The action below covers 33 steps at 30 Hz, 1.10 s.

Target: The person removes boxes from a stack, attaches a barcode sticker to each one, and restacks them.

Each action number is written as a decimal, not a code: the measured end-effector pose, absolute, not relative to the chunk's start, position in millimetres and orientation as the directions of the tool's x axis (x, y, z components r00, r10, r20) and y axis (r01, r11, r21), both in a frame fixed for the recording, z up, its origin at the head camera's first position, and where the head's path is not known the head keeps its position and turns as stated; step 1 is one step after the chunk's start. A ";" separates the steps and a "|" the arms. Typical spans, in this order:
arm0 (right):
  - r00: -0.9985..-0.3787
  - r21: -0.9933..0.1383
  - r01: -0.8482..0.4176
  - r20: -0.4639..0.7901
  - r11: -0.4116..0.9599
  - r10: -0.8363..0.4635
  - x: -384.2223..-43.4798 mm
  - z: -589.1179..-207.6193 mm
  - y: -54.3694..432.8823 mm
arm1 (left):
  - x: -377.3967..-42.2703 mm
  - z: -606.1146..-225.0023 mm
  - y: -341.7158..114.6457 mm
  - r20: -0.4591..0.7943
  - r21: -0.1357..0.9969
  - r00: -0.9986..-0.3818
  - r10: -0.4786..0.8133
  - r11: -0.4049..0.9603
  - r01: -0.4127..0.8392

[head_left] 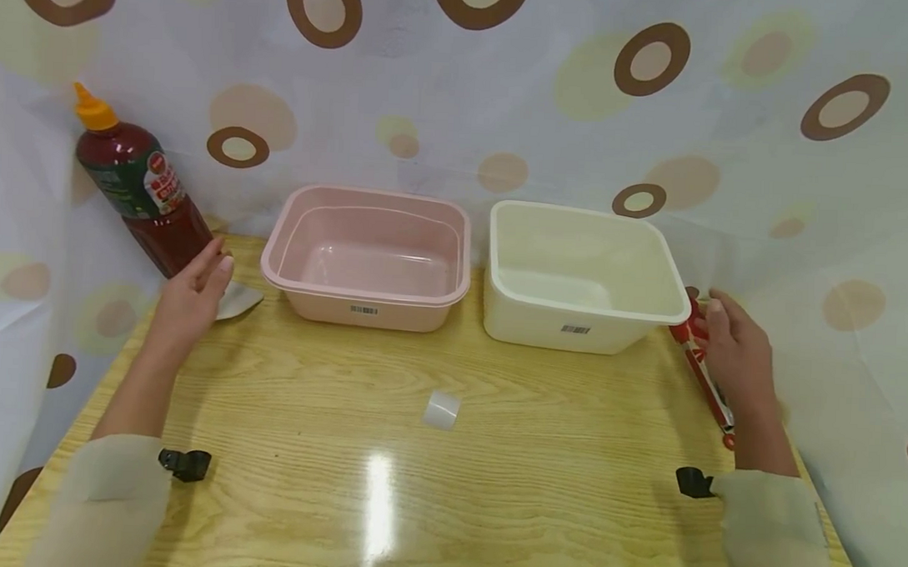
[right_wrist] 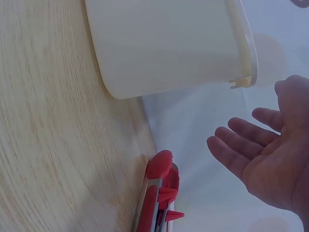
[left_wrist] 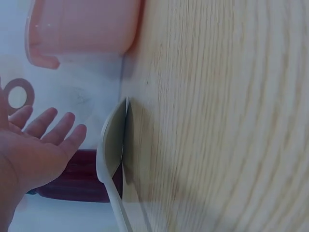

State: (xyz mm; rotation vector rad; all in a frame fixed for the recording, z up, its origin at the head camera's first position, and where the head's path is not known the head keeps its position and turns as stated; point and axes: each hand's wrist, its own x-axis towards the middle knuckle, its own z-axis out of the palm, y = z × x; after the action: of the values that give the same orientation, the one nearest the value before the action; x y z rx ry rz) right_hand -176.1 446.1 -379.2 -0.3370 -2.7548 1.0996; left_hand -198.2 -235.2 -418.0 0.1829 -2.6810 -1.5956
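My left hand (head_left: 191, 299) hovers at the table's left with fingers loosely extended and nothing in them. Behind it a dark red sauce bottle (head_left: 145, 185) with an orange nozzle cap stands at the back left. Below this hand lies a beige utensil (left_wrist: 112, 145) with a broad curved head and a handle, partly hidden by the hand in the head view. On the right side my right hand (head_left: 737, 348) is empty too, its fingers relaxed in the right wrist view. Red-tipped tongs (right_wrist: 159, 188) lie beneath it on the table, partly covered by the hand in the head view.
A pink basin (head_left: 363, 309) stands at the back, left of centre. Beside it, to the right, is a deeper cream bin (head_left: 557, 329). A small whitish cylinder (head_left: 441, 410) lies mid-table. A dotted curtain (head_left: 446, 91) hangs behind and along both sides of the wooden table (head_left: 521, 503).
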 end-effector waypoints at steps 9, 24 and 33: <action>-0.973 -0.735 0.152 0.007 0.661 0.231 -182.9 -376.5 440.6 | -209.8 -421.5 -220.3 -0.070 0.922 -0.995 -0.067 0.377 -0.091; -0.969 -0.796 0.129 0.027 0.591 0.247 -204.1 -382.2 436.3 | -229.0 -421.0 -201.6 -0.082 0.935 -0.995 -0.053 0.340 -0.095; -0.978 -0.844 0.112 -0.001 0.524 0.208 -210.8 -383.5 430.1 | -231.2 -422.7 -195.6 -0.058 0.954 -0.997 -0.042 0.293 -0.068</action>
State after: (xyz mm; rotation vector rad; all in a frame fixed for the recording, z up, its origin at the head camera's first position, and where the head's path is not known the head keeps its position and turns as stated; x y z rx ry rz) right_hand -210.8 430.1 -383.5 -0.2791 -2.6545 1.4585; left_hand -231.2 -195.6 -422.7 0.1089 -2.5431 -1.8781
